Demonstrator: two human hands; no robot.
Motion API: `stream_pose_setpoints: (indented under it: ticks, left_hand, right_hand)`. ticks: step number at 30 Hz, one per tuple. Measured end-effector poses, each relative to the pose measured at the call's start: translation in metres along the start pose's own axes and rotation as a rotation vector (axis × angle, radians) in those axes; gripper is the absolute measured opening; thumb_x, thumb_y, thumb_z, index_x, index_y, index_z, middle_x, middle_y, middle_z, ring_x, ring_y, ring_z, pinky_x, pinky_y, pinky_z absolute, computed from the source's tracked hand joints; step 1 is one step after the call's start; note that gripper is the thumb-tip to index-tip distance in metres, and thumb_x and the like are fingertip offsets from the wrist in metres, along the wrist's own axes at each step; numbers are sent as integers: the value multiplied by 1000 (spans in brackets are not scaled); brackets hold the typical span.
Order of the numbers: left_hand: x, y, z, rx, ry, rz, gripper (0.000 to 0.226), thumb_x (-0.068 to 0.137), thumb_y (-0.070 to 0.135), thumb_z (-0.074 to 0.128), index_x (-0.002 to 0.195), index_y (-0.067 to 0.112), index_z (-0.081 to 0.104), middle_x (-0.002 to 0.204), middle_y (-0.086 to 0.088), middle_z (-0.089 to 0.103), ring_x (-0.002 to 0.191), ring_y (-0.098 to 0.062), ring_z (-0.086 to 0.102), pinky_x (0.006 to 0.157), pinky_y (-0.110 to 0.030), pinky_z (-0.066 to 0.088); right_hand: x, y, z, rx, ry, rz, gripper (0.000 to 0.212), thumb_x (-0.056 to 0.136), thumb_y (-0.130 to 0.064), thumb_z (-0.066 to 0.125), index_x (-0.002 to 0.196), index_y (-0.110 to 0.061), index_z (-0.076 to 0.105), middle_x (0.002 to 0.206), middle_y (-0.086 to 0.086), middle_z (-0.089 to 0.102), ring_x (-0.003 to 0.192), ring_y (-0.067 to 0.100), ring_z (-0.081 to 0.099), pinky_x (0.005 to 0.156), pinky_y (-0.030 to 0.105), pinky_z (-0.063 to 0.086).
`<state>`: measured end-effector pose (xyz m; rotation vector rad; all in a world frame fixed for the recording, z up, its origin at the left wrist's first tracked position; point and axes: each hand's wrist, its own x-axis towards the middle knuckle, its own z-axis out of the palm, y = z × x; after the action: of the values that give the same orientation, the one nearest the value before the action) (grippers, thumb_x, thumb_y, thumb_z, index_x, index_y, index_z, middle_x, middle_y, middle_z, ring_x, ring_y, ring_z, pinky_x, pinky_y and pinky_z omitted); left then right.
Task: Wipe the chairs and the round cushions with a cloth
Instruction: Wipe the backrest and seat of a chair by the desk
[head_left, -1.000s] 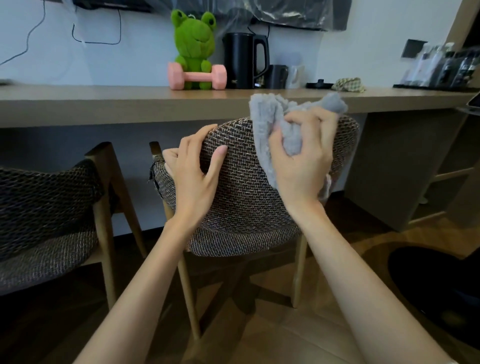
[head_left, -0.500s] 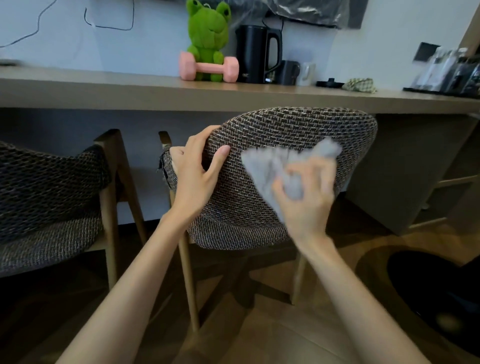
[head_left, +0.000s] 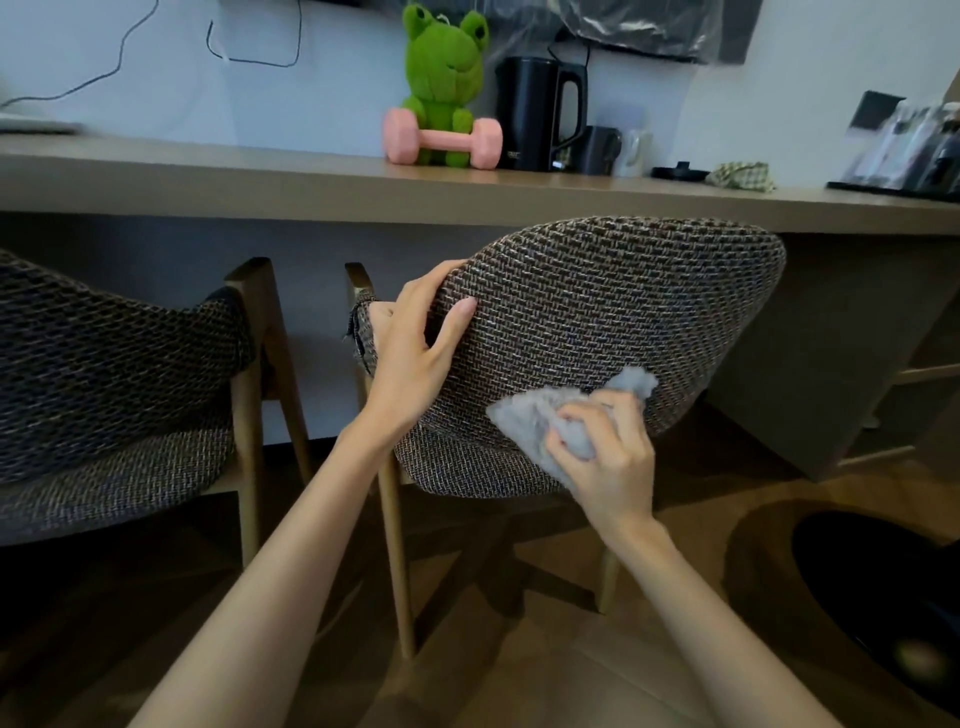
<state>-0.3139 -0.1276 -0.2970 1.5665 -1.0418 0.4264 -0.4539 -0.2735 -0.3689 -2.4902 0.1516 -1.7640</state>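
The right hand (head_left: 608, 462) bunches the grey cloth (head_left: 524, 421) against the lower part of the woven back of the chair (head_left: 623, 312). Its fingers (head_left: 589, 413) are curled and pinch the wad, so that one loose corner sticks out to the left and a tuft pokes up above the knuckles. The left hand (head_left: 415, 358) grips the chair's upper left edge, with its fingers hooked over the rim out of sight and the thumb (head_left: 460, 314) laid flat on the weave. The step in hand looks like wiping the outer back, with the cloth near the bottom curve. To do it well, the left hand should brace the chair firmly so that it neither rocks nor slides towards the worktop (head_left: 260, 182) it is tucked under. The weave is coarse and likely to snag a fluffy cloth, so long strokes along the pattern with even, moderate pressure should serve better than scrubbing. A flatter cloth under more of the palm would cover more with each pass; bunched like this, it touches only a small patch. The second chair (head_left: 104, 374) stands just beside on the left, touched by neither hand. A dark round shape (head_left: 883, 587) lies on the floor (head_left: 519, 675) at the lower right; whether it is a cushion I cannot tell.
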Motion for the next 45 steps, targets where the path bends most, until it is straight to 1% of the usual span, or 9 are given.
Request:
stream_pose_setpoints:
  ticks: [4,8,17,24,33,36,39,42,45]
  left_hand:
    - [-2,-10,-3,103,24,-47,29,97,41,44,126,46,40,129,10,53,116,-11,41,89,-2,15]
    - [-1,-16,-6,150,15,-71,27,98,40,46,124,43,41,128,7,55,119,-16,45,92,-4,12]
    - [-1,-13,-7,90,-1,-69,27,98,36,47,125,38,45,127,6,56,121,-16,45,91,1,11]
    - [-2,-18,-11,107,-8,-98,31,97,34,48,128,29,49,123,18,50,122,-4,40,97,-13,15]
    - [-5,-11,-16,47,-25,-132,31,98,28,49,129,24,49,125,9,53,126,-13,44,112,-44,24]
    - [-10,-2,-16,63,15,-129,32,99,24,49,130,18,50,127,5,53,122,-9,47,108,-35,32]
    - [-24,5,-17,29,176,-108,30,99,18,50,127,13,55,122,0,55,104,7,50,86,-8,40]
    - [-37,17,-15,-38,314,-102,22,99,17,49,118,15,60,112,2,61,99,-1,56,81,-13,44]
    - [-35,36,-11,-103,275,4,24,98,23,50,121,23,57,111,6,60,95,-9,58,79,-18,47]
  right_hand:
    - [84,-31,-19,41,271,-18,17,81,-18,67,95,-13,60,100,17,53,92,22,53,76,10,36]
    - [118,-45,-9,-108,351,-30,12,82,-21,68,91,-14,67,104,5,45,97,18,48,62,15,39]
    - [0,-16,16,-104,-52,-98,17,66,-12,84,75,-8,71,85,15,63,79,30,66,54,29,56]
    - [111,-55,-20,-37,304,-65,14,81,-24,67,91,-15,68,104,6,53,94,19,53,67,14,39]
    - [10,-27,21,-163,-90,-157,16,84,-24,63,84,-11,73,94,11,67,79,31,65,48,30,54]
    - [-14,-22,17,-142,-242,-126,8,77,-19,74,83,-13,73,92,9,66,80,30,65,48,31,53]
    - [16,-37,0,-53,-71,-104,13,79,-24,67,87,-15,73,93,10,62,85,25,61,50,25,49]
    - [75,-54,-17,-39,138,-59,17,84,-25,64,96,-15,68,103,14,56,97,24,54,57,20,45]
    - [111,-66,-19,-81,112,-12,22,91,-27,58,105,-12,62,112,19,51,108,30,50,65,27,48]
